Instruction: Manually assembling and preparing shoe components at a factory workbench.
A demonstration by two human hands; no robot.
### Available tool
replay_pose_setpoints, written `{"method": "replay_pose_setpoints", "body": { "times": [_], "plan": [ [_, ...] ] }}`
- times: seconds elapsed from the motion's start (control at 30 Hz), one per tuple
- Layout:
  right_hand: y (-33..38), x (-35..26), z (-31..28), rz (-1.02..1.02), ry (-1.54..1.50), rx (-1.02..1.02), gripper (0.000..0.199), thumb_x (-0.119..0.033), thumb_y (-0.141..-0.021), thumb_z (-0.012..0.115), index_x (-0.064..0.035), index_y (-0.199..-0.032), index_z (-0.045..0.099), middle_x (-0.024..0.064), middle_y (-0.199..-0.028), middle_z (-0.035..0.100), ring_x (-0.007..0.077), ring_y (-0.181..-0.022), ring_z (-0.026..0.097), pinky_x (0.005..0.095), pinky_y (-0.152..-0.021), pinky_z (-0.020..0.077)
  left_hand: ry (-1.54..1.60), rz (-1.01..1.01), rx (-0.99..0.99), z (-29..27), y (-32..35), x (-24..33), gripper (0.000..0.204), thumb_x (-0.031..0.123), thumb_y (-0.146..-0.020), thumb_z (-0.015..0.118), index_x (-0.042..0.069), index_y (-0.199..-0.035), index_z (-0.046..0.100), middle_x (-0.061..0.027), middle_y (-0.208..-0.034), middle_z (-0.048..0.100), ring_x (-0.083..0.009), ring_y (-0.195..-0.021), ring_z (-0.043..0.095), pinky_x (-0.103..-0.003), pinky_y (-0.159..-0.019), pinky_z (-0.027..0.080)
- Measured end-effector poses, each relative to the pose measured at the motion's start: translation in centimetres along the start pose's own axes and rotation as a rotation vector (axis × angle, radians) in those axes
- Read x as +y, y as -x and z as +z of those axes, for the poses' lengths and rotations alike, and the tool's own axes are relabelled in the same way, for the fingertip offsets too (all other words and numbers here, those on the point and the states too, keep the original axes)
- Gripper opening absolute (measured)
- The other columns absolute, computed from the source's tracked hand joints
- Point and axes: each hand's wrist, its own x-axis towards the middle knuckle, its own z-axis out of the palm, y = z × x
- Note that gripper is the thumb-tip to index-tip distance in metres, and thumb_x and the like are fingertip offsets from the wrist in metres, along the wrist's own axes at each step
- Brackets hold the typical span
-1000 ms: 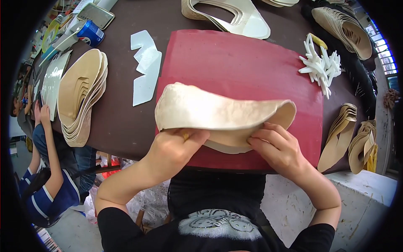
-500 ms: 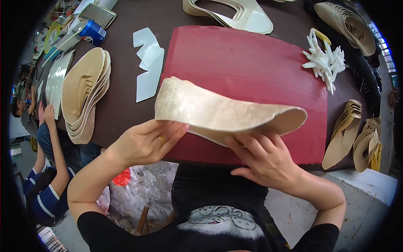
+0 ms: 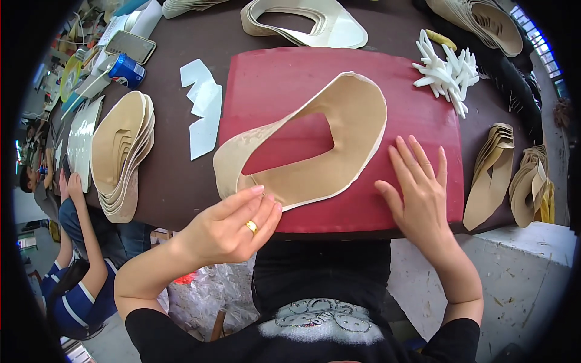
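A beige shoe upper (image 3: 361,118), looped round with a large opening in its middle, lies on a dark red mat (image 3: 260,75) with its plain inner side facing up. The near left part of its rim is pinched between the thumb and fingers of my left hand (image 3: 233,227), which wears a gold ring. To the right of the upper, apart from it, my right hand (image 3: 419,193) is over the mat with its fingers spread and nothing in them. A white cut-out template (image 3: 206,109) with notched edges lies left of the mat.
Stacked beige uppers (image 3: 118,160) stand at the left, more (image 3: 491,181) at the right, and pale ones (image 3: 345,27) at the back. White finger-shaped pieces (image 3: 451,75) lie heaped on the mat's far right. A blue can (image 3: 127,71), a phone (image 3: 130,46) and another person (image 3: 85,284) are at left.
The upper has turned over from its patterned outer side and now lies open on the mat. My right hand has let go of it and moved right; my left still grips its edge.
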Motion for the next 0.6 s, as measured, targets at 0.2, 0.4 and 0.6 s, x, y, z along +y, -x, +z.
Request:
{"method": "replay_pose_setpoints", "body": {
  "times": [0.2,0.4,0.6],
  "plan": [
    [-1.0,-5.7,2.1,-0.390,-0.461,-0.002,0.055,-0.032,-0.082,0.073,0.0001,-0.125,0.060,0.0148,-0.136,0.054,0.0340,-0.122,0.053,0.0498,-0.107,0.0373,-0.189,0.035,-0.033,-0.8,2.3,1.3,0.016,0.009,-0.083,0.071,0.010,-0.099,0.072,-0.0013,-0.103,0.074,-0.0122,-0.088,0.068,-0.029,-0.091,0.045],
    [-2.4,-7.9,0.9,-0.355,-0.265,0.026,0.047,-0.033,-0.087,0.067,-0.0002,-0.119,0.062,0.0142,-0.122,0.056,0.0278,-0.104,0.053,0.0425,-0.099,0.0416,-0.374,-0.190,-0.039,-3.0,3.6,2.4,0.013,0.010,-0.087,0.064,0.016,-0.097,0.071,0.0042,-0.106,0.073,-0.0068,-0.091,0.068,-0.021,-0.086,0.040],
    [-4.3,-8.8,-0.8,-0.368,-0.173,0.229,0.030,-0.015,-0.081,0.063,-0.0017,-0.108,0.065,0.0135,-0.114,0.055,0.0266,-0.094,0.054,0.0400,-0.095,0.0427,-0.295,-0.285,0.104,-2.0,1.1,3.2,0.013,0.011,-0.086,0.064,0.017,-0.096,0.070,0.0052,-0.102,0.072,-0.0071,-0.092,0.068,-0.022,-0.085,0.038]
  ]
}}
